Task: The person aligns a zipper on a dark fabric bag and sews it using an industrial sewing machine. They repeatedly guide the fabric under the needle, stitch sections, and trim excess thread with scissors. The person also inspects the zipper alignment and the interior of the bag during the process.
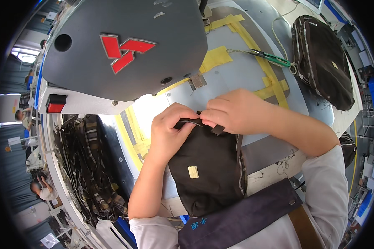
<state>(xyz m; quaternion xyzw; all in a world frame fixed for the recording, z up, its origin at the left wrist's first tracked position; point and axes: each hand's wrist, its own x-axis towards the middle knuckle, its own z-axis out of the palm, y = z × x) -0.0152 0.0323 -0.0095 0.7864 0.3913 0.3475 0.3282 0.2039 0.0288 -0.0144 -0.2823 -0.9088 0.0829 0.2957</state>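
Note:
A dark brown fabric pouch (214,162) with a small cream label and a zipper down its right side hangs over the table's near edge. My left hand (172,128) pinches the pouch's upper edge between thumb and fingers. Close beside it, my right hand (232,112) is closed on a short dark strap end at that same edge. Both hands are just in front of the grey sewing machine head (124,54), below its presser foot (197,81).
Green-handled thread snips (274,59) lie on a cord at the right, near a finished-looking dark zippered bag (322,62). Yellow tape (274,89) marks the machine bed. Stacked dark and plaid fabric pieces (89,166) sit at the left. Loose threads (284,164) lie on the near edge.

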